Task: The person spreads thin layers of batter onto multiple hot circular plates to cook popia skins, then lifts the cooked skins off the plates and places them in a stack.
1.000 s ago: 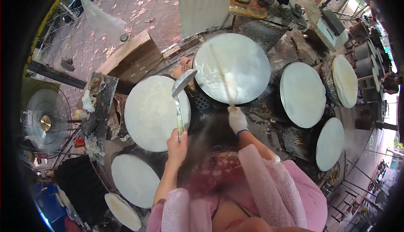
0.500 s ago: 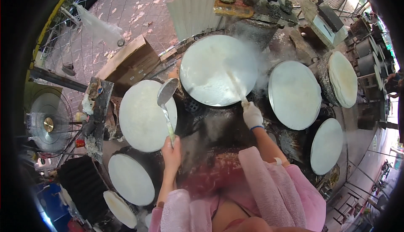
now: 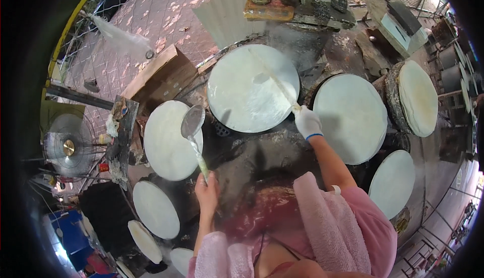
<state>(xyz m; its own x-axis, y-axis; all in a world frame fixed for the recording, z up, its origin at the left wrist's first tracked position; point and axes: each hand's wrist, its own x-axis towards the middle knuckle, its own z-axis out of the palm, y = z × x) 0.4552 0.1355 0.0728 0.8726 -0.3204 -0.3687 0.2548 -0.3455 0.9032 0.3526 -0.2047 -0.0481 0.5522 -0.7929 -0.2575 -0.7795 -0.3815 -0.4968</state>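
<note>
My bare left hand [image 3: 206, 192] is closed around the handle of a metal ladle [image 3: 193, 120]. The ladle's bowl hangs over a round white steaming surface [image 3: 169, 147] on the left. In a white glove with a blue cuff, my right hand [image 3: 308, 122] grips the near end of a long thin flat stick [image 3: 276, 80]. That stick lies across the large middle round white surface [image 3: 234, 101], which looks wet and shiny in places. Beside my right hand is another white round surface [image 3: 353, 116].
More white rounds stand at the lower left, such as one disc [image 3: 156, 210], and at the right, such as another disc [image 3: 393, 184]. A cardboard box [image 3: 161, 76] stands behind. A fan [image 3: 68, 148] is at the far left, and wire mesh [image 3: 131, 11] stretches beyond.
The stick has swung so its far end reaches the back of the middle surface. My right hand shifted slightly right. The ladle dropped a little, and steam there has thinned.
</note>
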